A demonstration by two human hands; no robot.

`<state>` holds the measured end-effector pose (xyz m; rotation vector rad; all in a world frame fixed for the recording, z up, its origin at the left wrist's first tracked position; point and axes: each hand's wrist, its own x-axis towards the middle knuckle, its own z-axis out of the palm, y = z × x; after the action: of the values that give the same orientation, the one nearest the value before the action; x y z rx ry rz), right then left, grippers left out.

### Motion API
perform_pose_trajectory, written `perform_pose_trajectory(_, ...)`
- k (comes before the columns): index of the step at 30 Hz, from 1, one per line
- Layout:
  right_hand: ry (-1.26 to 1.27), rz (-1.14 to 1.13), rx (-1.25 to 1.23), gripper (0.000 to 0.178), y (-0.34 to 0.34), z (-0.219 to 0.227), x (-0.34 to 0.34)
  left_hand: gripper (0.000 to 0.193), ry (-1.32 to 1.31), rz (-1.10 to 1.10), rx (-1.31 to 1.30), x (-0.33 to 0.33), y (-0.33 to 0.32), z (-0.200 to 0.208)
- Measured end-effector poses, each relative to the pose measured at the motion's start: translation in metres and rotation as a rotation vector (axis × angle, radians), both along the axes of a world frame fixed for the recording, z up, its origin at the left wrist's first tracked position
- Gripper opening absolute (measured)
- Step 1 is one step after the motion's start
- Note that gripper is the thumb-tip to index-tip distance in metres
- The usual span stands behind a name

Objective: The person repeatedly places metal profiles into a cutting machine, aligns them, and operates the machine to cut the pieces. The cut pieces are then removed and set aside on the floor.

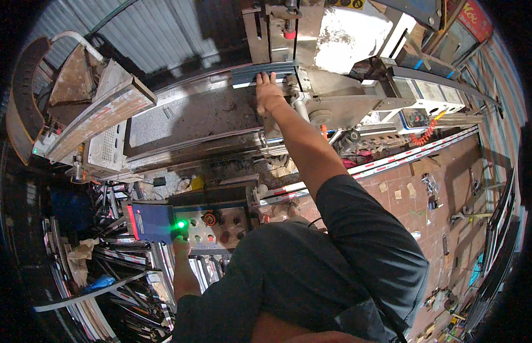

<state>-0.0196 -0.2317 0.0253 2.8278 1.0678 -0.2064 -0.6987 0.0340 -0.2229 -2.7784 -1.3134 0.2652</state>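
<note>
My right hand point(268, 91) reaches far forward and lies on a dark grey metal profile point(248, 76), gripping it where it rests on the bed of a cutting machine point(334, 34). The profile runs left to right under the machine's head. My left hand point(180, 247) is down at a control panel point(220, 226), with its fingertips at a green lit button point(179, 224). The green glow hides how the fingers are set. Red and dark buttons sit to the right of the lit one.
A blue box point(151, 222) stands at the panel's left. Long metal profiles lie stacked at lower left point(117, 268). A ruler rail point(403, 157) runs to the right. An orange coiled cable point(421, 136) hangs by the machine. Scraps litter the tiled floor point(443, 200).
</note>
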Motion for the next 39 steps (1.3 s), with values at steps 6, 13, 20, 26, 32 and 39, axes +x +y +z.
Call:
perform_pose_trajectory(6, -0.013, 0.000, -0.050, 0.134, -0.003, 0.006, -0.005, 0.011, 0.178, -0.364, 0.207, 0.004, 0.001, 0.006)
perform_pose_trajectory(13, -0.027, 0.019, -0.063, 0.132, -0.003, 0.002, -0.006, 0.008, 0.301, -0.289, 0.079, 0.009, 0.010, 0.006)
perform_pose_trajectory(20, -0.009, -0.007, -0.066, 0.138, -0.001, -0.004, -0.004, 0.015, 0.386, -0.232, 0.026, 0.025, 0.012, 0.015)
perform_pose_trajectory(26, 0.136, -0.197, 0.205, 0.137, -0.002, -0.007, -0.020, 0.021, 0.516, -0.120, -0.029, 0.021, 0.004, 0.027)
perform_pose_trajectory(32, 0.146, -0.243, 0.151, 0.133, -0.011, -0.001, -0.038, 0.026, 0.445, -0.104, -0.131, 0.032, -0.005, 0.042)
perform_pose_trajectory(39, 0.103, -0.210, 0.278, 0.121, -0.008, -0.006, -0.032, 0.055, 0.345, 0.000, -0.172, 0.033, -0.003, 0.033)
